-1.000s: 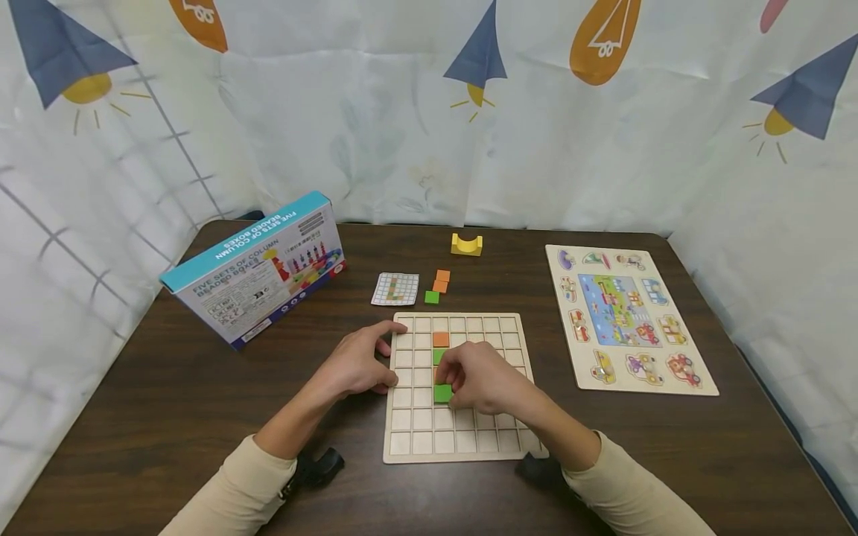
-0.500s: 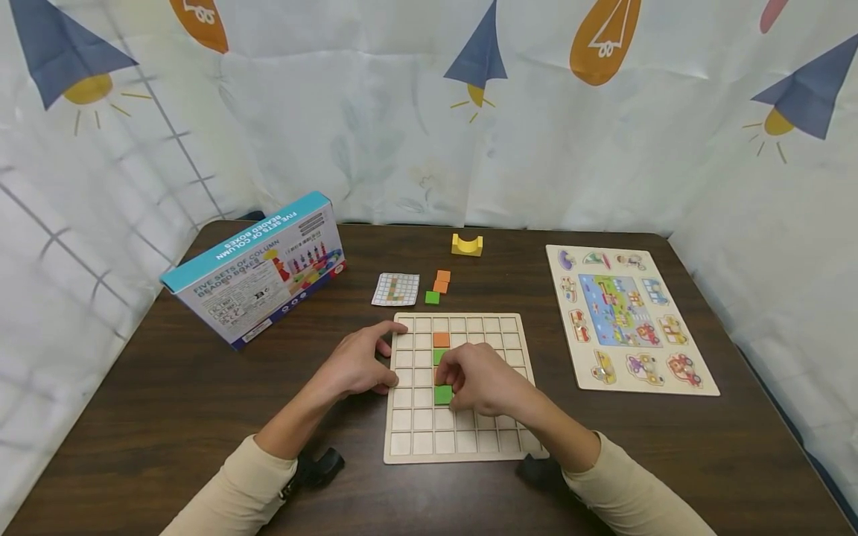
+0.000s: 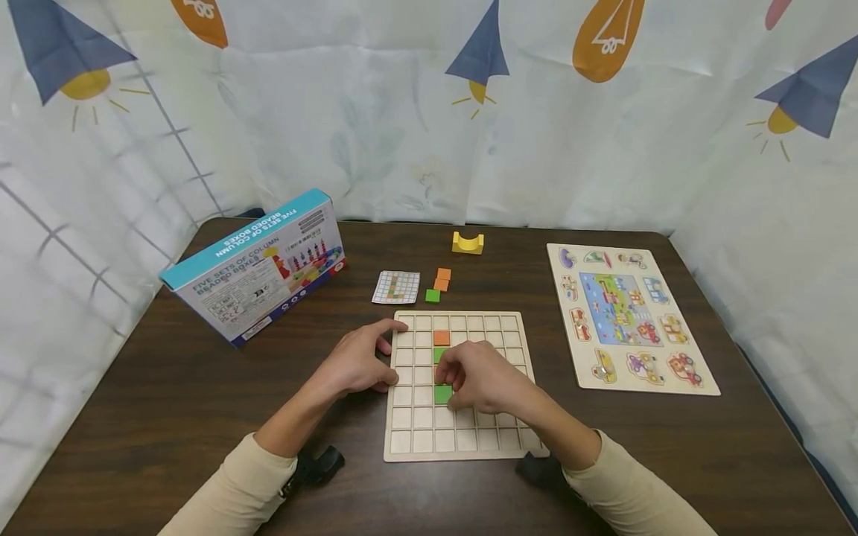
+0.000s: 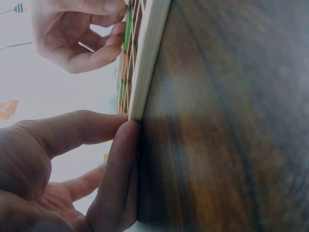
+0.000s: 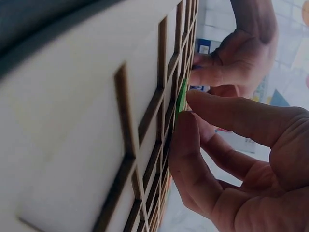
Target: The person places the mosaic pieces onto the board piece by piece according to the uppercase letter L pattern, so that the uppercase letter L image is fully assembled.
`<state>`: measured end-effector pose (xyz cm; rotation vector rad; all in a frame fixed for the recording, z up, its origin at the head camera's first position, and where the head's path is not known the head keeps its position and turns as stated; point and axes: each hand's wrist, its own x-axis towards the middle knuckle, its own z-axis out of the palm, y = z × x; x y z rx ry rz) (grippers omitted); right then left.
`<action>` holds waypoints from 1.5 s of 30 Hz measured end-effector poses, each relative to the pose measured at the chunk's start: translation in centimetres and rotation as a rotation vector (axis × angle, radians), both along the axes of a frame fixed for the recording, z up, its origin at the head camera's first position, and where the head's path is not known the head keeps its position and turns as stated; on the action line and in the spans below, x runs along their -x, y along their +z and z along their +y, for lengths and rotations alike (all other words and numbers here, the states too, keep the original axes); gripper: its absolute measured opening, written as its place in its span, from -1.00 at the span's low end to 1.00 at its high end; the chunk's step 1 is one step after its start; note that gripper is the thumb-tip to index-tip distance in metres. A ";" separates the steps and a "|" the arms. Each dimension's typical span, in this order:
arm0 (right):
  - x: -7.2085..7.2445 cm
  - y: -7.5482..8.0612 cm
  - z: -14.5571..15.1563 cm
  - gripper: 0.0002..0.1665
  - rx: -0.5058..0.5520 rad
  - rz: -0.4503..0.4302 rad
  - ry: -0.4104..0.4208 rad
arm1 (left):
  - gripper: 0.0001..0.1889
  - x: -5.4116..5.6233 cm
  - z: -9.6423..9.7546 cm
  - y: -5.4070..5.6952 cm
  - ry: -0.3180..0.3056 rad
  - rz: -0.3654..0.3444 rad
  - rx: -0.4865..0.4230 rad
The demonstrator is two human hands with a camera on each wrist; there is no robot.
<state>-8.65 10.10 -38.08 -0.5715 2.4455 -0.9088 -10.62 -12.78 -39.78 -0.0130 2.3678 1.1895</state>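
A wooden grid board [image 3: 412, 420] lies at the middle of the table. My left hand [image 3: 358, 361] holds its left edge; in the left wrist view, the thumb and a finger meet at the rim. Curled over the middle column, my right hand [image 3: 484, 378] pinches a green tile [image 3: 442, 394] between thumb and finger. In the right wrist view, both fingertips touch that green tile [image 5: 181, 96] at the board's surface. Farther up the same column are an orange tile [image 3: 441, 338] and another green tile [image 3: 439, 354]. The hand covers the square between the two green tiles in the head view.
Behind the board lie a printed pattern card [image 3: 395, 287], a loose green tile [image 3: 432, 296] and two orange tiles [image 3: 442, 284]. A yellow cradle-shaped block [image 3: 468, 244] stands farther back. To the left leans a cardboard box [image 3: 264, 272]; a picture puzzle board [image 3: 620, 313] lies right.
Both hands and the tiles keep nearly the same places throughout. The whole head view has shifted very slightly.
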 end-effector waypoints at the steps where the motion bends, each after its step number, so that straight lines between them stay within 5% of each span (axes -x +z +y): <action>1: 0.0 0.0 0.0 -0.68 0.004 0.002 -0.002 | -0.15 0.0 0.0 0.0 -0.003 0.003 0.002; 12: 1.8 0.8 0.8 -0.78 0.008 0.064 -0.026 | -0.15 -0.1 0.1 0.0 -0.002 0.013 0.001; 31: 8.9 1.4 2.1 -0.76 0.019 0.137 -0.141 | -0.15 -0.2 0.1 0.1 -0.003 0.020 0.002; 45: 13.1 0.0 1.5 -0.73 -0.017 0.183 -0.242 | -0.16 -0.2 0.0 0.1 -0.008 0.017 0.006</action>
